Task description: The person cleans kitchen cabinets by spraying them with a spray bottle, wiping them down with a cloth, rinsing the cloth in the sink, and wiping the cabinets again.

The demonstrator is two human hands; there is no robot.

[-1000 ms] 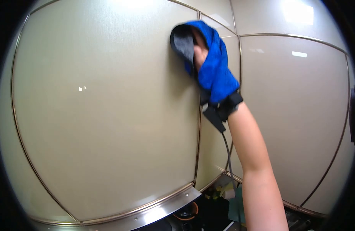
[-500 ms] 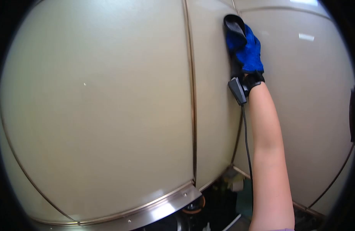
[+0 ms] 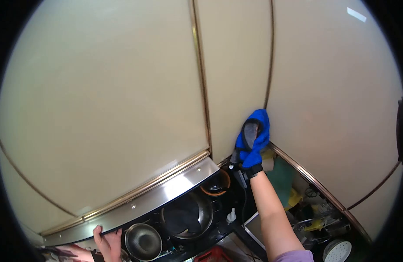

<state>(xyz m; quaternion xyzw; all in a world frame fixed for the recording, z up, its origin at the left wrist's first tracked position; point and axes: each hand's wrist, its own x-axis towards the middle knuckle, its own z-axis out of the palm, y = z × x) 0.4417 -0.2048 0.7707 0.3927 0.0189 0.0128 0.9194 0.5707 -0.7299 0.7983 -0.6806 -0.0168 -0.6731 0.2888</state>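
My right hand (image 3: 254, 139) is closed in the corner between two cabinet panels, low on the seam. Bunched blue cloth (image 3: 263, 124) with black edging and a grey inner side covers it and hides the fingers; I cannot tell whether part of this is a glove. A black strap and a small corded box (image 3: 241, 178) sit on that wrist. At the lower left, my bare left hand (image 3: 109, 245) holds the lower edge of the shiny metal strip (image 3: 166, 194), one digit over its front. Its other fingers are partly hidden.
Below the strip stand a small pan (image 3: 143, 241), a larger pot (image 3: 206, 214) and an orange-rimmed pot (image 3: 227, 178). Pale cabinet panels (image 3: 109, 96) fill the upper view. At the lower right are a white perforated strainer (image 3: 337, 252) and assorted utensils.
My right hand has come down along the corner with the blue cloth. The view has tilted lower, bringing my left hand and the pots into sight.
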